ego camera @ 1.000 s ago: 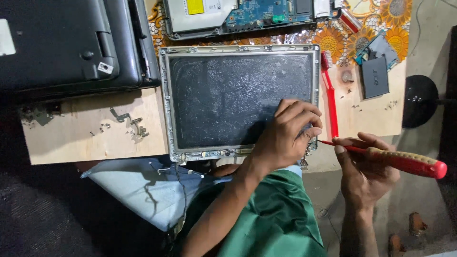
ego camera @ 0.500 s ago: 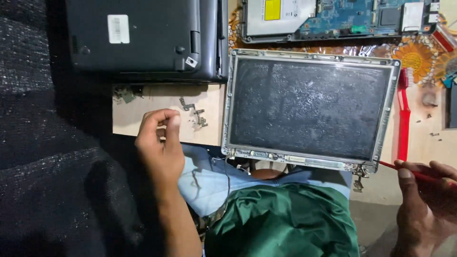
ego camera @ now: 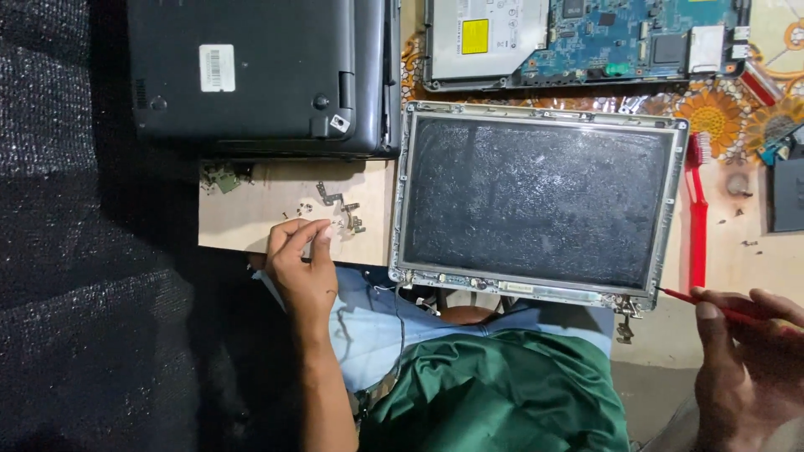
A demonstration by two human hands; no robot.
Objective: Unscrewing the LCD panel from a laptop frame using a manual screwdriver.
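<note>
The left hand (ego camera: 303, 264) has thumb and forefinger pinched together, tips down on the board (ego camera: 243, 226), among the loose screws (ego camera: 306, 206). Whether a screw sits in that grip is too small to tell. Just right of the fingertips lie two bent hinge brackets (ego camera: 342, 208), and farther left a small green part (ego camera: 221, 177).

The right hand (ego camera: 749, 360), at the near right, is closed around a red screwdriver (ego camera: 722, 309). Its tip points left at the near right corner of the screen (ego camera: 536, 197), close to the hinge (ego camera: 625, 315) that hangs there.

The screen lies flat and dusty in its metal frame, mid-bench, between the board and a red brush (ego camera: 695, 219). A black laptop base (ego camera: 251, 75) sits far left and a bare circuit board (ego camera: 586, 38) far right.

This looks like fastener handling in stripping the screen: small parts are sorted on the board while the driver waits at the corner hinge. Any next move with the left hand calls for a fine, steady pinch, so that nothing rolls off the board's near edge.
</note>
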